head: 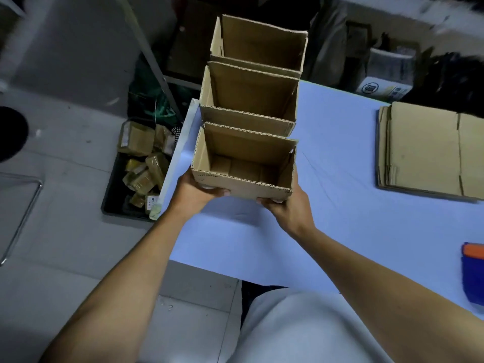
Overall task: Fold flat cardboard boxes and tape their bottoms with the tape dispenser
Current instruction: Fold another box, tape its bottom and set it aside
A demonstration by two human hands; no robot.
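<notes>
Head view — both hands grip corrugated box.

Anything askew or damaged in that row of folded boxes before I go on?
Slightly. The row leans: the farthest box sits further right than the nearest box, which the left hand and right hand hold. The farthest box also appears to overhang the table at its far edge. No tears or crushing visible.
</notes>
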